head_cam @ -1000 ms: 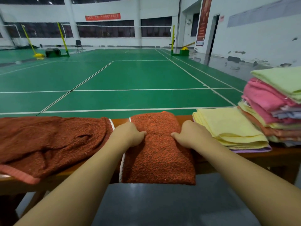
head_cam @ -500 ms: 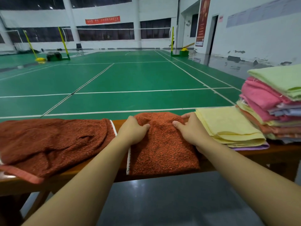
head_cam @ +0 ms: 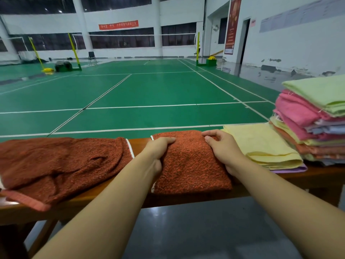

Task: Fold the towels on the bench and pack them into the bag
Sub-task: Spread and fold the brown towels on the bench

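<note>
A folded rust-orange towel (head_cam: 188, 165) lies on the wooden bench (head_cam: 140, 144) in front of me. My left hand (head_cam: 160, 149) grips its left edge, fingers curled over the top near the far corner. My right hand (head_cam: 221, 146) grips its right side, fingers bent at the far right corner. A second rust-orange towel (head_cam: 61, 163) lies loose and rumpled to the left. No bag is in view.
Folded pale yellow towels (head_cam: 261, 146) sit right of my right hand on a purple one (head_cam: 291, 170). A tall stack of pink, green, yellow and orange towels (head_cam: 308, 118) stands at the far right. Beyond the bench lies a green badminton court (head_cam: 149, 90).
The folded towel's front part, which hung over the bench's near edge, now lies up on the bench. Both hands moved from its middle out to its sides and far corners.
</note>
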`<state>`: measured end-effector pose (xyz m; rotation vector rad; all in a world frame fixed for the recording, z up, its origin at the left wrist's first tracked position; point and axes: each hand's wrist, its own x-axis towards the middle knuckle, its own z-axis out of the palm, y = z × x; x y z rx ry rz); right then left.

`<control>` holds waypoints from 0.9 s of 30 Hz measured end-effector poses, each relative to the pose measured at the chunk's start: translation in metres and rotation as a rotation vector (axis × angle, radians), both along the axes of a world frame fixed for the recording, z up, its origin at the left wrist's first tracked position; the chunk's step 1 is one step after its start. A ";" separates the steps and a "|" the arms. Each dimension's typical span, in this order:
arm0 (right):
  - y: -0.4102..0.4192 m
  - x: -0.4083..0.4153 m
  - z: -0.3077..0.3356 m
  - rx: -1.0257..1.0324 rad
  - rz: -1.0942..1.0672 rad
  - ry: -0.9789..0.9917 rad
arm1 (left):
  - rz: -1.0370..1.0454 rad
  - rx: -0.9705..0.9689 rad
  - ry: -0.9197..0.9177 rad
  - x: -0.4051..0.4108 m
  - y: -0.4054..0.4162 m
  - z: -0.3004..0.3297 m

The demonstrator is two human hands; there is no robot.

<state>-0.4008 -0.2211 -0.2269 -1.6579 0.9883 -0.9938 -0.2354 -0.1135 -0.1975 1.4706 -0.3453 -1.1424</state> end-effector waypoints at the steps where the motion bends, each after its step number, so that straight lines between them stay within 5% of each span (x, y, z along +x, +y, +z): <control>1: 0.000 0.000 0.000 -0.014 -0.002 0.003 | 0.052 -0.026 -0.022 0.002 -0.002 -0.003; 6: 0.004 0.001 0.001 -0.098 -0.018 -0.026 | 0.291 -0.146 -0.230 0.003 -0.003 -0.014; 11: 0.017 -0.002 0.018 -0.231 -0.032 -0.156 | 0.374 -0.119 -0.927 0.006 0.007 -0.005; 14: 0.029 -0.005 0.040 -0.350 -0.050 -0.291 | 0.409 -0.275 -1.229 0.007 0.019 0.028; 17: 0.040 -0.007 0.059 -0.442 -0.065 -0.383 | 0.292 -0.674 -1.073 0.013 0.031 0.055; 19: 0.046 -0.008 0.065 -0.475 -0.046 -0.423 | 0.263 -0.762 -1.023 0.013 0.037 0.066; 24: 0.055 -0.005 0.066 -0.609 -0.018 -0.305 | 0.194 -0.666 -1.094 0.016 0.033 0.064; 27: 0.038 0.002 0.053 -0.444 -0.015 -0.134 | 0.146 -0.443 -0.964 0.031 0.016 0.042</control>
